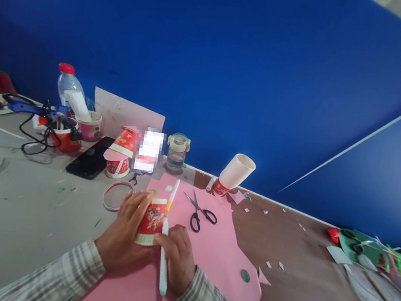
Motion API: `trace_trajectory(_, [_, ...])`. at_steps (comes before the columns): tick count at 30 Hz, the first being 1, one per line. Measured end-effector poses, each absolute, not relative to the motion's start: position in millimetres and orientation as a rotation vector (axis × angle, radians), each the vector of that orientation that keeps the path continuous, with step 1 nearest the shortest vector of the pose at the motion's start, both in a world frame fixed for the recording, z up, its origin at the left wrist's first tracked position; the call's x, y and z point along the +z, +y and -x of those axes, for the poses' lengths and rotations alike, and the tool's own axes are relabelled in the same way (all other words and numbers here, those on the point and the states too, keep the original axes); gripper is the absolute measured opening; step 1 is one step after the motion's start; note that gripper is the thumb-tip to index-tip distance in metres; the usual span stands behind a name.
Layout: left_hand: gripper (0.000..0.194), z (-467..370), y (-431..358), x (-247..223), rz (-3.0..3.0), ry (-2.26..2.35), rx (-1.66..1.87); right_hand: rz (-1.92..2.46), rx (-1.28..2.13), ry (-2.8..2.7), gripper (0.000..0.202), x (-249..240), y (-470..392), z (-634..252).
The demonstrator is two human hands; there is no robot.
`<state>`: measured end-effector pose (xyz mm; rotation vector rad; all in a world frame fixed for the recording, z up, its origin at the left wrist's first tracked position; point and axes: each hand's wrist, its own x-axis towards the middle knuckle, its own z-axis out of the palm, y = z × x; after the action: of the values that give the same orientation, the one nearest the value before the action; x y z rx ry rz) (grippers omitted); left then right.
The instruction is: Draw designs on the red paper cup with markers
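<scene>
A red printed paper cup (153, 220) lies on its side, its pale rim toward me. My left hand (127, 232) is wrapped around its left side. My right hand (178, 255) is closed on a white marker pen (163, 270) with a green end, and its thumb is at the cup's lower right edge. The marker's upper end is beside the cup; whether it touches is unclear. Just beyond lies another slim white-and-yellow pen (172, 197). Under both hands is a pink paper sheet (214, 263), with black-handled scissors (198, 213) lying open on it.
Stacked paper cups (235, 173) lean at the back near a lidded glass jar (177, 152). A decorated cup piece (120, 153), a dark phone (90, 156) and a glue gun (33, 108) stand left. Paper scraps and craft supplies (369, 254) lie right, before the blue partition (213, 62).
</scene>
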<state>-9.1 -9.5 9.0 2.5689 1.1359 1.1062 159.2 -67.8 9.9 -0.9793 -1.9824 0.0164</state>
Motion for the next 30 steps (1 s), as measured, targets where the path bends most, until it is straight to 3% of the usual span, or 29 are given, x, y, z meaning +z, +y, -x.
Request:
trace_trajectory(7, [0.096,8.4,-7.2,2.9,-2.640,1.097,1.112,0.957,0.128,-2.063,0.053,11.6,-69.5,-158.1])
trace_trajectory(14, [0.099,13.2,-2.7,-7.6,-2.616,1.198,1.094,0.902,0.693,-1.528,0.028,16.8,-76.8,-154.7])
trace_trajectory(17, [0.096,13.0,-2.5,-6.1,-2.613,1.202,1.122,0.871,0.910,-1.336,0.030,15.2,-75.6,-154.4])
trace_trajectory(30, [0.095,12.0,-2.8,-3.6,-2.627,1.185,1.119,0.951,1.050,-1.226,0.025,4.8,-72.1,-154.7])
